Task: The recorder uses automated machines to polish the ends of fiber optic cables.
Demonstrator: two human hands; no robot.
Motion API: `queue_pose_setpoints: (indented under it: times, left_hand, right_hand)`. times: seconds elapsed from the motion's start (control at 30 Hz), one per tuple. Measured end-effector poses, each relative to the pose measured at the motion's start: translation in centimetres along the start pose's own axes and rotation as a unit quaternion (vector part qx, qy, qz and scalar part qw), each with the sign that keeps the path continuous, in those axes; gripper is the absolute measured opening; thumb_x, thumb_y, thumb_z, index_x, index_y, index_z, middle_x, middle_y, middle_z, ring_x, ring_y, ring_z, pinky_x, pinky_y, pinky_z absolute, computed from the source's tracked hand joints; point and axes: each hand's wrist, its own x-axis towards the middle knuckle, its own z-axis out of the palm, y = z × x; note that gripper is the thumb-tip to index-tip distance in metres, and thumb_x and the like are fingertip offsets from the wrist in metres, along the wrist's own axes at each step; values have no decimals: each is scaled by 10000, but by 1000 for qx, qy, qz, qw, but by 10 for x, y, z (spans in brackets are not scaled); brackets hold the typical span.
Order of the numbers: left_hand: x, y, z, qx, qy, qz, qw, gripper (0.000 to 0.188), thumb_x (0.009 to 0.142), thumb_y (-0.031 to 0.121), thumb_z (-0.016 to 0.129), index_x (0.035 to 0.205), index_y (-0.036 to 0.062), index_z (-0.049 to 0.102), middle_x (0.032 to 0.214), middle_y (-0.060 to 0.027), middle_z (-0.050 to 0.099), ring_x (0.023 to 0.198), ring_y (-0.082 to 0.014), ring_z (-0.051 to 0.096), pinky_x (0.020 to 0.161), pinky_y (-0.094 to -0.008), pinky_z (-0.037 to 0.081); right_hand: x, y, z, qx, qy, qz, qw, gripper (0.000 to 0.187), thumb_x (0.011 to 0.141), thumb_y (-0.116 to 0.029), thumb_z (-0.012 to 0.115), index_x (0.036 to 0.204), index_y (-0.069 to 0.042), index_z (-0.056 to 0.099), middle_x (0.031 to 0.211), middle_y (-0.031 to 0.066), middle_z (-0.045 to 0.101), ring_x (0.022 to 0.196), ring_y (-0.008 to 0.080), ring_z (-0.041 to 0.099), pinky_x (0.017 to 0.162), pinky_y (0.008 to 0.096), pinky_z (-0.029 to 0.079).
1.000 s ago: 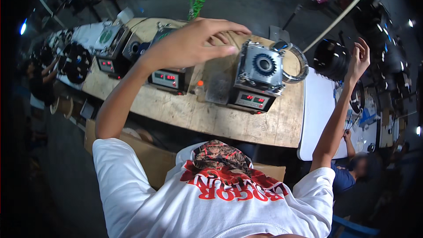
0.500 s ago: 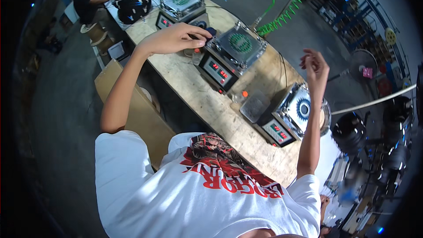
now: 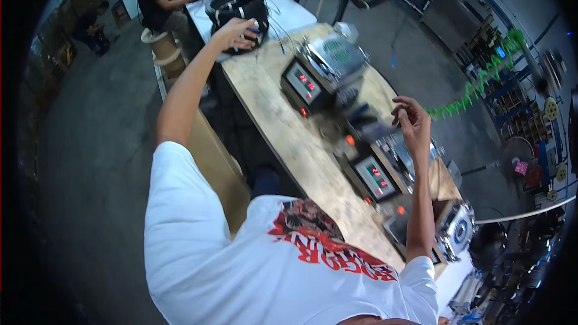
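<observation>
My left hand [image 3: 236, 35] is raised at the far left end of the wooden bench. Its fingers are apart and slightly bent, in front of a bundle of black coiled cable [image 3: 241, 6]; whether they touch it I cannot tell. My right hand [image 3: 414, 123] hovers above the middle box-shaped machine [image 3: 374, 176], fingers loosely curled and apart, with nothing visible in them. That machine has a red digital display and a metal top, partly behind my right hand. Between my hands stands another such machine [image 3: 310, 84], its clear-looking top plate [image 3: 338, 53] showing a green pattern.
A third machine [image 3: 459, 229] with a round blue pattern stands at the right, partly behind my right forearm. Small orange-capped bottles [image 3: 350, 140] sit on the wooden bench [image 3: 283, 138]. A person [image 3: 158, 0] works at the white table, near wooden spools [image 3: 161, 48]. A green coiled hose [image 3: 475, 93] hangs at right.
The view has swung left, bringing more of the white table and person into sight. My left hand has moved from beside a machine to the black cable bundle; my right hand is now above the middle machine.
</observation>
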Motion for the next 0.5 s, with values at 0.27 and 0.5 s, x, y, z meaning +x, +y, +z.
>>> queue_pose_setpoints:
  times: [0.27, 0.5]
  left_hand:
    - [219, -89, -184, -253, 220, -127, 934, 692, 959, 456, 633, 1381, -49, 419, 1224, -220, 553, 945, -420, 678, 760, -486, 639]
    - [321, -119, -196, -195, 273, -255, 907, 666, 763, 575, 806, 1143, 71, 594, 1043, -125, 594, 747, -286, 618, 635, -421, 554]
  right_hand:
    - [113, 10, 141, 29, -13, 72, 997, 209, 958, -35, 546, 1121, -6, 675, 823, 30, 651, 711, 74, 578, 646, 226, 474]
    - [157, 25, 174, -22, -38, 137, 990, 197, 1003, -36, 523, 1153, -7, 646, 847, 21, 644, 713, 64, 581, 645, 222, 471]
